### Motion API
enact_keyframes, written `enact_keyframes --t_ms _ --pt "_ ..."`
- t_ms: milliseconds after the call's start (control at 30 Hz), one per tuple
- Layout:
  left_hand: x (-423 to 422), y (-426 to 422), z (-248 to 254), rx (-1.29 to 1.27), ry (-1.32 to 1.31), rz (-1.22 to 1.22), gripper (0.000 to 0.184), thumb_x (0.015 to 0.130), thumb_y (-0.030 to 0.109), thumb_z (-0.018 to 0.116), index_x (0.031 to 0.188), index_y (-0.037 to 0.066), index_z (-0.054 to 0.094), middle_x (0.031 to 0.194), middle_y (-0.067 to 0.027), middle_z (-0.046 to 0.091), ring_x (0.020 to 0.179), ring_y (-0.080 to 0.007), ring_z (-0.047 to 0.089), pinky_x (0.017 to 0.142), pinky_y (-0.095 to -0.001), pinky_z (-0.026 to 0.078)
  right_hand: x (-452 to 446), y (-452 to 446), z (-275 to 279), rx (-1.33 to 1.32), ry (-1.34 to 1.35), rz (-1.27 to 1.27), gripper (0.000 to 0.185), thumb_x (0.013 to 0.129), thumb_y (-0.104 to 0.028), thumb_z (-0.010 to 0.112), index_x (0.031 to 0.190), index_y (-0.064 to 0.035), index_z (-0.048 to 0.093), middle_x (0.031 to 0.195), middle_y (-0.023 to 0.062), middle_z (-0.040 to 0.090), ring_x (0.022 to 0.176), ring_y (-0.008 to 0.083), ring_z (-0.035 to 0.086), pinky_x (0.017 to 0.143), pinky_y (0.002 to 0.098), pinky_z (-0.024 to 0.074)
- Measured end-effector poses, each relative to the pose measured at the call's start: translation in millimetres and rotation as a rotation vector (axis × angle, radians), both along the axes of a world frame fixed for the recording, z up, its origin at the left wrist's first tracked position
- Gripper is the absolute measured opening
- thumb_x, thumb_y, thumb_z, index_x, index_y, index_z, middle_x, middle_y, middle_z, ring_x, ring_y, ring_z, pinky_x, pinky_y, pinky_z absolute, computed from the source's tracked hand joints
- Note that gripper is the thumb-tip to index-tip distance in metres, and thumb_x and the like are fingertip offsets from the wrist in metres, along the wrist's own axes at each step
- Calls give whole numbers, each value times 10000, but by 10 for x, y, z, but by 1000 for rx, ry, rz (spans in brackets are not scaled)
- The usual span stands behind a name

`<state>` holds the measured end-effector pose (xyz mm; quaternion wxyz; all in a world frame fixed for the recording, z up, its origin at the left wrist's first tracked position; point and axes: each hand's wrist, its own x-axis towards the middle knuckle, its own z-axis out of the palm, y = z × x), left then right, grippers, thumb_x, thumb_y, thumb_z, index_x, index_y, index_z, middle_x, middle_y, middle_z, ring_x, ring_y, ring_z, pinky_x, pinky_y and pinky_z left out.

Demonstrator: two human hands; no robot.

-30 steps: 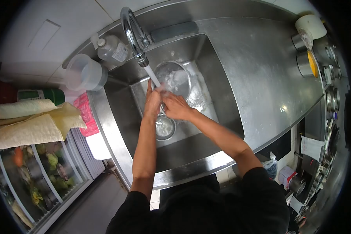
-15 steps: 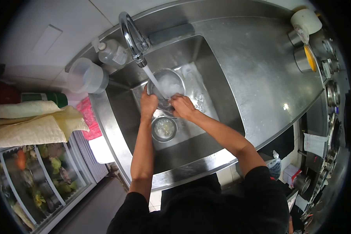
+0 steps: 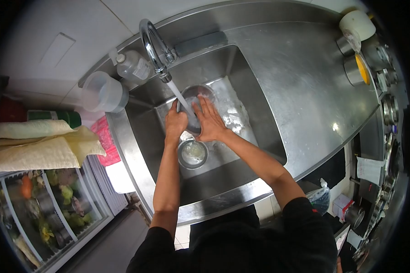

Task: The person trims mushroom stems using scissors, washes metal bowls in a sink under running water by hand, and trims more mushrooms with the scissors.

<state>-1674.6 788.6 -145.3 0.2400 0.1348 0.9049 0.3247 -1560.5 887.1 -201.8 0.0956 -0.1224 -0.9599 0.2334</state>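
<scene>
Inside the steel sink (image 3: pixel 269 132), a round metal bowl (image 3: pixel 199 90) is tilted under the running faucet (image 3: pixel 161 68). My left hand (image 3: pixel 176 123) grips its near left rim, with the thumb pointing up along the side. Fingers spread and stretched out, my right hand (image 3: pixel 209 122) lies over the bowl's right side; whether the palm presses on the inside or on the rim, I cannot tell. Water from the spout falls between both hands. Just below them on the sink floor stands a smaller round bowl (image 3: pixel 192 154) with water and something pale in it.
Left of the sink are a clear plastic tub (image 3: pixel 102 93) and a soap pump bottle (image 3: pixel 133 66). A steel counter (image 3: pixel 310 91) extends right. Cloths (image 3: pixel 45 143) hang at left above an open tray of vegetables (image 3: pixel 41 204). Metal pots (image 3: pixel 355 70) line the far right.
My right hand has opened from bunched fingers to spread ones and moved up over the bowl. The bowl has tilted, and the foamy water seen in it has gone.
</scene>
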Motion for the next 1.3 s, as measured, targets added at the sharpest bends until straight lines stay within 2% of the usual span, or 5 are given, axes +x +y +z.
enact_keyframes --t_ms 367,600,833,1100,1300 --pt "-109 51 12 -6 -137 -31 517 841 324 530 1280 60 599 1131 -270 648 1115 -354 618 925 -394 468 56 -57 112 -633 -99 136 214 702 -127 720 834 30 658 870 180 658 813 374 637 712 418 487" --pt "-162 184 -451 842 -514 234 475 919 437 581 1145 25 643 1093 -82 641 942 -194 607 830 -328 486 -337 17 296 -1222 289 -426 248 847 -172 667 944 49 611 819 218 625 820 265 627 739 376 478" --pt "10 -66 -488 713 -600 299 450 838 236 680 1192 11 518 954 -94 634 893 -235 638 738 -371 543 -374 -166 499 -344 -480 241 432 731 -22 579 1150 48 504 1088 300 584 1039 460 564 843 485 481" --pt "-13 -448 -539 467 -714 445 607 786 185 612 1309 -76 449 1119 -221 578 923 -335 642 735 -437 570 13 368 -410 353 -224 504 484 744 -113 707 1218 -170 626 1285 108 595 1314 264 447 1127 469 290" --pt "144 -985 -1718 443 -529 773 760 812 478 650 1296 -91 514 1228 -210 586 1068 -310 604 887 -413 495 179 88 -247 -1421 -216 -156 193 847 -167 731 1007 -73 676 925 44 694 868 216 661 839 377 530"
